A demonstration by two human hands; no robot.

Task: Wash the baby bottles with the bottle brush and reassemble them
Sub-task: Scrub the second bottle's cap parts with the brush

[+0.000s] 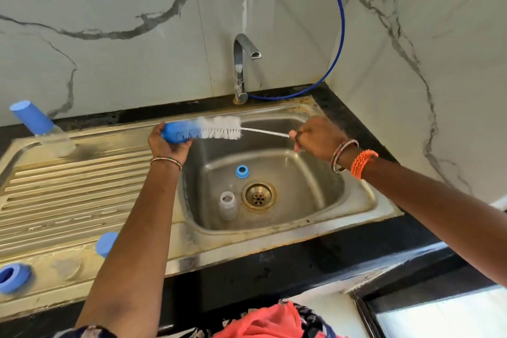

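Note:
Above the back of the sink basin (pixel 315 186), my left hand (pixel 167 145) grips a blue cap-like piece (pixel 171 136). The bottle brush (pixel 219 130), with white and blue bristles, lies level with its tip at that piece. My right hand (pixel 318 140) pinches the brush's thin wire handle (pixel 269 132). A clear bottle body (pixel 228 206) without a top lies in the basin beside the drain (pixel 258 195). A blue collar ring (pixel 241 171) lies behind it.
A capped bottle (pixel 35 121) stands at the far left of the ribbed drainboard (pixel 68 195). A blue cap (pixel 105 244) and a second blue ring (pixel 13 277) lie near the drainboard's front edge. The tap (pixel 241 68) is at the back, with no water running.

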